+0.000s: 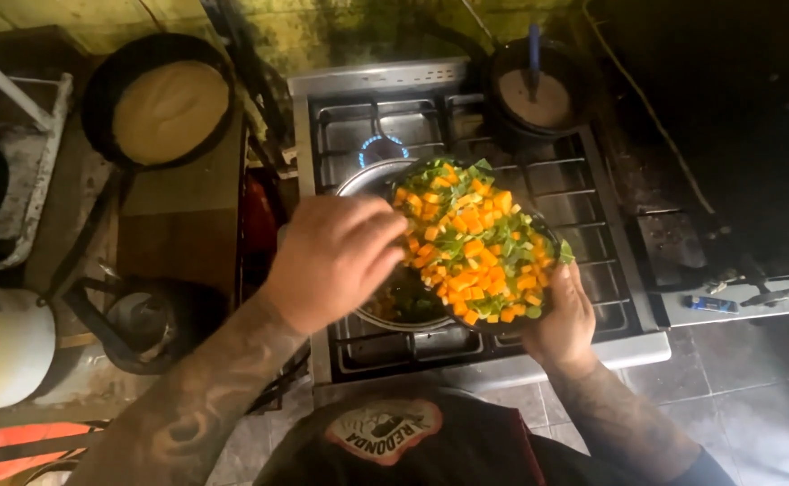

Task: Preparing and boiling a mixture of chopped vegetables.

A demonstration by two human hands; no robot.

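Carefully, my right hand (564, 324) grips the tilted plate (538, 315) by its rim while my left hand's (331, 261) spread fingers push loose, slippery diced vegetables (471, 243) (quick to spill) toward the pot (367, 180).

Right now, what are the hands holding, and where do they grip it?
The right hand holds the plate of chopped vegetables by its near rim; the left hand pushes the vegetables, holding nothing.

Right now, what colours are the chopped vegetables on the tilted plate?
Orange and green chopped vegetables, seen best in the head view.
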